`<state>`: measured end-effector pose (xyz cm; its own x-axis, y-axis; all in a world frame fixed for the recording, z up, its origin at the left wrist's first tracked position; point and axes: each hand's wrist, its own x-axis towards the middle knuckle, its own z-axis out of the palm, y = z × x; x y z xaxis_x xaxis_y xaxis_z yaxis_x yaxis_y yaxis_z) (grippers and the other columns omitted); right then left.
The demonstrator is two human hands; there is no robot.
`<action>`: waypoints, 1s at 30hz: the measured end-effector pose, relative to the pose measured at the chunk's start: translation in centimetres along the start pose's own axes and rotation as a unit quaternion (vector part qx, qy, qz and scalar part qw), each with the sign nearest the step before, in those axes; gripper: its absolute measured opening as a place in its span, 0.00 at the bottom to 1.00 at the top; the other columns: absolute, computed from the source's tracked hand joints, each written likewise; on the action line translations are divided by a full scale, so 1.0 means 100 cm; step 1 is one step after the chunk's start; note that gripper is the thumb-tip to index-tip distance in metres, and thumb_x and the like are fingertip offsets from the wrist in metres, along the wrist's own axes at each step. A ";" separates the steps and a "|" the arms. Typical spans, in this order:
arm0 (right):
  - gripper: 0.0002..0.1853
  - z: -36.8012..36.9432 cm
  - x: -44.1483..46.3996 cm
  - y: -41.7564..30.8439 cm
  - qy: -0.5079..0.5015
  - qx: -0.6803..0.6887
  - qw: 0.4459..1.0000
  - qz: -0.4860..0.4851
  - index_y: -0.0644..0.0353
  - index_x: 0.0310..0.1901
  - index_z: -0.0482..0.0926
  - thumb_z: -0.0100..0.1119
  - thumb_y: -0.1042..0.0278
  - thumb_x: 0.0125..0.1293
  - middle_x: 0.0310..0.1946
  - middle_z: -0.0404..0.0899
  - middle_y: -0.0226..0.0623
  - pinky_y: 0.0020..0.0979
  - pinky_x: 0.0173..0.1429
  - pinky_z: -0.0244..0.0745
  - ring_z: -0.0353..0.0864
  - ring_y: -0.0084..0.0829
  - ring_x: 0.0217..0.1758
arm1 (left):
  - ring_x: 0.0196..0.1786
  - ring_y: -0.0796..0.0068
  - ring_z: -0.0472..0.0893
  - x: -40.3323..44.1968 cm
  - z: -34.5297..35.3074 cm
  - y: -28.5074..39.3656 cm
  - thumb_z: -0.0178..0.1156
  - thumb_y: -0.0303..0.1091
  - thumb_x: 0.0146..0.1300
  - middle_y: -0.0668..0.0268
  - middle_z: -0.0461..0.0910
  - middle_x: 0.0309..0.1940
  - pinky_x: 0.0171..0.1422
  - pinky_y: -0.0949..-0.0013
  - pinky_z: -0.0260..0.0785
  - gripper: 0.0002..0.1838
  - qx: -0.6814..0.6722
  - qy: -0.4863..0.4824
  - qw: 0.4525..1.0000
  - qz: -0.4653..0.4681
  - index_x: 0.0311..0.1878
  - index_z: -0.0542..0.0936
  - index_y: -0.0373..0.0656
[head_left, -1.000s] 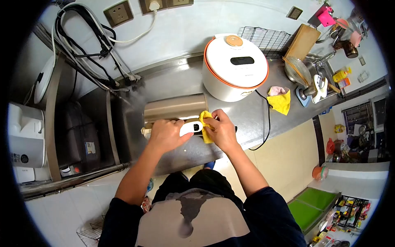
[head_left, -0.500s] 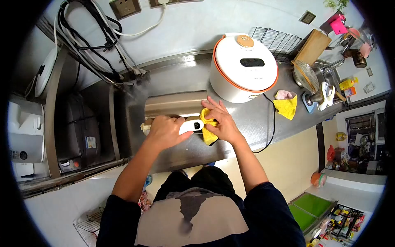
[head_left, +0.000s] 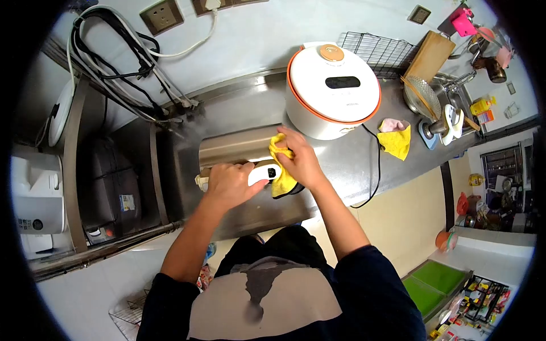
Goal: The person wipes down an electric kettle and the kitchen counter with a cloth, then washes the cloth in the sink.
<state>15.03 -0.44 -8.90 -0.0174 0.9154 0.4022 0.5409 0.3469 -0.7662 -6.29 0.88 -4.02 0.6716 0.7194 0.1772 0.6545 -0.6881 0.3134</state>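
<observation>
One metal cylinder (head_left: 239, 143) lies on the counter (head_left: 227, 108), and the left hand (head_left: 227, 184) grips the single white handle (head_left: 257, 174) at its near side. The right hand (head_left: 300, 160) grasps one yellow cloth (head_left: 283, 184) at the cylinder's right end. A second yellow cloth (head_left: 396, 143) lies to the right of one rice cooker (head_left: 318, 120).

Metal body (head_left: 242, 145): shiny bronze-ish, rounded, lying on the desk (head_left: 348, 165) near its left end, roughly along the front edge
White handle (head_left: 259, 175): little dark window, front-edge side of the body
Yellow cloth (head_left: 283, 184): bunched up, dark trim, right by the handle's end
</observation>
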 end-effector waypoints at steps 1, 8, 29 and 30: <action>0.13 0.002 -0.013 -0.003 0.008 0.023 0.999 0.044 0.63 0.42 0.76 0.63 0.81 0.55 0.64 0.71 0.48 0.37 0.65 0.70 0.71 0.48 0.66 | 0.24 0.55 0.82 0.000 0.001 0.000 0.69 0.52 0.49 0.57 0.82 0.21 0.30 0.57 0.74 0.20 -0.001 0.006 1.000 -0.004 0.32 0.84 0.42; 0.13 0.024 -0.097 -0.011 0.053 -0.025 0.982 0.177 0.63 0.39 0.81 0.69 0.82 0.51 0.57 0.69 0.47 0.36 0.57 0.74 0.75 0.45 0.54 | 0.23 0.53 0.82 0.006 0.002 0.002 0.68 0.54 0.50 0.55 0.82 0.21 0.29 0.55 0.73 0.21 0.012 -0.013 0.999 -0.039 0.32 0.84 0.43; 0.10 -0.005 -0.001 0.005 -0.044 -0.008 0.999 0.014 0.56 0.38 0.85 0.68 0.69 0.52 0.60 0.77 0.34 0.35 0.52 0.79 0.82 0.39 0.51 | 0.24 0.56 0.82 0.011 -0.001 -0.018 0.68 0.52 0.51 0.57 0.81 0.21 0.31 0.57 0.74 0.21 0.007 -0.019 0.999 0.032 0.32 0.83 0.40; 0.10 -0.004 0.005 0.003 -0.046 -0.006 0.999 0.013 0.56 0.38 0.85 0.68 0.69 0.52 0.60 0.77 0.34 0.35 0.52 0.79 0.82 0.39 0.51 | 0.24 0.56 0.82 0.010 -0.001 -0.018 0.68 0.52 0.51 0.57 0.81 0.21 0.31 0.57 0.74 0.21 0.003 0.000 0.999 0.052 0.32 0.82 0.40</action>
<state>15.52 0.07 -8.69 -0.0794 0.9390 0.3346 0.5517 0.3209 -0.7698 -6.88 2.87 -4.28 0.7355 0.6447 0.2082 0.5837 -0.7590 0.2883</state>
